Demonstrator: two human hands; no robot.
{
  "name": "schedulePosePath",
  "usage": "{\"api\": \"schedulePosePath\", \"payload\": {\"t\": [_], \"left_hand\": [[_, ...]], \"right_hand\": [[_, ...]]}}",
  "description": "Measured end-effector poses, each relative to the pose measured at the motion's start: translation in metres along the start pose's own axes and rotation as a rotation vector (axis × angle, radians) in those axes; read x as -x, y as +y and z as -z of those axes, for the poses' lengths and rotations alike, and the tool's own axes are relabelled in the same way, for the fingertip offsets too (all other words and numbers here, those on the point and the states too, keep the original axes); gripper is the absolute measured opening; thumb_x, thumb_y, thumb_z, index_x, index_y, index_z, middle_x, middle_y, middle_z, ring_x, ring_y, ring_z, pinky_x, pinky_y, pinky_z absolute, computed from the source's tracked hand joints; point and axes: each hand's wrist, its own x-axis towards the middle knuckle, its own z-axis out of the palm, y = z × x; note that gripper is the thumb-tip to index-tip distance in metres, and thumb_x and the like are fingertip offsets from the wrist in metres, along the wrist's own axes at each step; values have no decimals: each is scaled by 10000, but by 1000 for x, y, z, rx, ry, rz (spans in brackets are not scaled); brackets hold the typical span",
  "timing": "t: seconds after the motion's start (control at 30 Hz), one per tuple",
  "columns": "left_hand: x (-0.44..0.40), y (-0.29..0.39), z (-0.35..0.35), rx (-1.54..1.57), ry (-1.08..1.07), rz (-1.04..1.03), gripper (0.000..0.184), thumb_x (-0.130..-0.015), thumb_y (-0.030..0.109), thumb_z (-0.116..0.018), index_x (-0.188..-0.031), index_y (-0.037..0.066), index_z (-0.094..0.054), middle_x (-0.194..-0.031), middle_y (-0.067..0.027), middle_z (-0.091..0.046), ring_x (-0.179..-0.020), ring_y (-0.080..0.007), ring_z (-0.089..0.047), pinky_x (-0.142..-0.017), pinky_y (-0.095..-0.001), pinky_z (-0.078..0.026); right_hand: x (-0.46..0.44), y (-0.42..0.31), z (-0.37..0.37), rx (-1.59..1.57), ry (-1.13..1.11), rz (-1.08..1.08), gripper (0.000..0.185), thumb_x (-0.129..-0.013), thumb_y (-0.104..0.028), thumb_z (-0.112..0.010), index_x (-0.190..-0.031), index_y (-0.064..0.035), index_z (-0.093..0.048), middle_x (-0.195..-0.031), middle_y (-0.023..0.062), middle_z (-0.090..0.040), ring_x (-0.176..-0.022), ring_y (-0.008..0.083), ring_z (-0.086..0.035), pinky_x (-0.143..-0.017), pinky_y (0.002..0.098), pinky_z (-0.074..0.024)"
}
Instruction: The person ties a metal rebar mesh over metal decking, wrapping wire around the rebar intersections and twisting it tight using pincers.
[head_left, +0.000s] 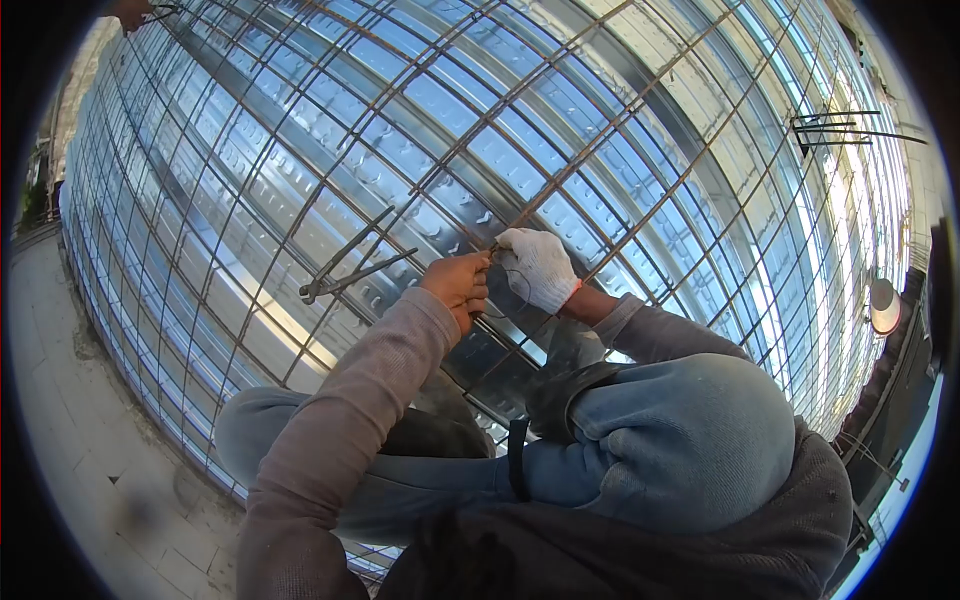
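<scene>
In the head view, the bare left hand and gloved right hand pinch a thin wire between curled fingers, above the crossed bars. It looks light and springy, probably best gripped close to the bar.

Pale paving beside shiny decking

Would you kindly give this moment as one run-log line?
left hand: bare, at wire | right hand: gloved, at wire | pincers: handles spread, on grid | exact grips: unclear
</scene>
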Motion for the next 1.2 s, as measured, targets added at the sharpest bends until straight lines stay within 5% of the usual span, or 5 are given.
{"api": "schedulePosePath", "payload": {"t": [0.23, 0.37, 0.47, 0.57, 1.2], "left_hand": [[-23, -61, 7, -384, 132, -345, 417, -1023, 127, -564, -1422, 4, -557, -691, 77, -466, -492, -60, -374, -437, -258, -304], [-44, -98, 4, -888, 374, -779, 270, -993, 166, -589, -921, -57, -720, -779, -168, -703, -632, -302, -648, -658, -452, -491], [-52, -116, -14, -832, 436, -966, 258, -935, 196, -616, -875, -39, -703, -889, -290, -688, -894, -495, -655, -747, -511, -519], [-73, -125, -25, -894, 392, -610, 225, -934, 162, -623, -1081, 11, -700, -1104, -266, -702, -1039, -485, -655, -872, -520, -539], [-46, -98, -68, -741, 255, -474, 537, -950, 391, -644, -1271, -38, -603, -1253, -299, -655, -1165, -459, -636, -983, -492, -508]], "right_hand": [[-11, 3, 8, 12, -48, 66, 163, -869, -197, -677, -955, -64, -717, -865, 154, -710, -835, 389, -702, -744, 483, -559], [-46, -22, 22, 212, -317, -50, 203, -782, -243, -712, -864, -58, -733, -818, 177, -717, -839, 397, -713, -740, 489, -576], [-50, -29, 6, 309, -236, 33, 188, -749, -220, -712, -836, -57, -749, -828, 195, -723, -828, 399, -725, -740, 478, -587], [-51, -55, 9, 403, -142, 121, 123, -765, -201, -715, -764, -78, -725, -797, 174, -717, -773, 370, -725, -703, 469, -584], [-79, -56, 42, 564, -666, 574, 178, -739, -196, -743, -888, -100, -725, -932, 136, -708, -944, 344, -706, -852, 461, -568]]}}
